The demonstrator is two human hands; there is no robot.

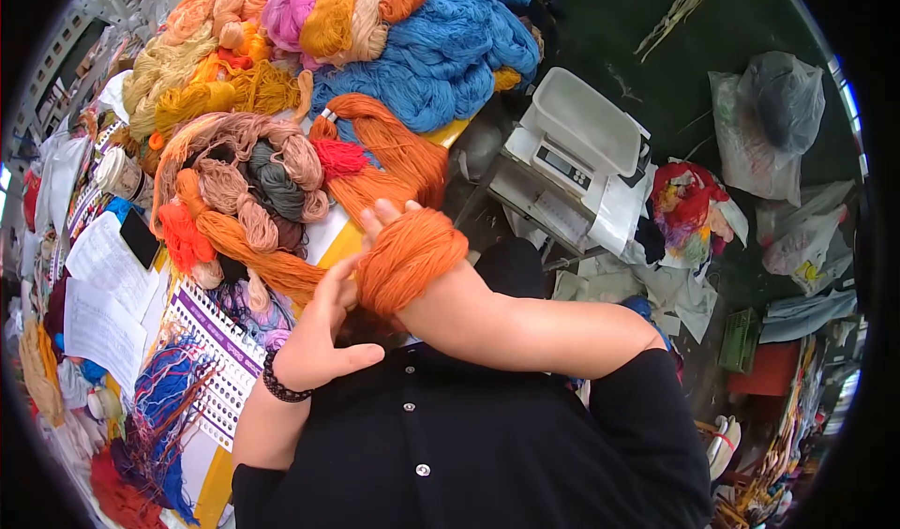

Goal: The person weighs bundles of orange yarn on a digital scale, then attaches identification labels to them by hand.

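Observation:
A thick bundle of orange yarn (412,259) is looped around my right hand (386,216) near the wrist. The fingertips of that hand stick out beyond the yarn, stretched and apart; its palm is hidden. My left hand (328,330), with a dark beaded bracelet (277,379) at the wrist, is open beside the bundle, its fingers at the yarn's left edge and its thumb pointing right. Just beyond the hands, an orange skein (394,149) lies on the table.
Blue yarn (441,46) and multicoloured skeins (253,177) are heaped on the table. Left are papers (105,327), a phone (141,239), a cup (122,174) and a perforated card (211,365). A scale with a tray (586,121) stands right; plastic bags (771,126) lie beyond.

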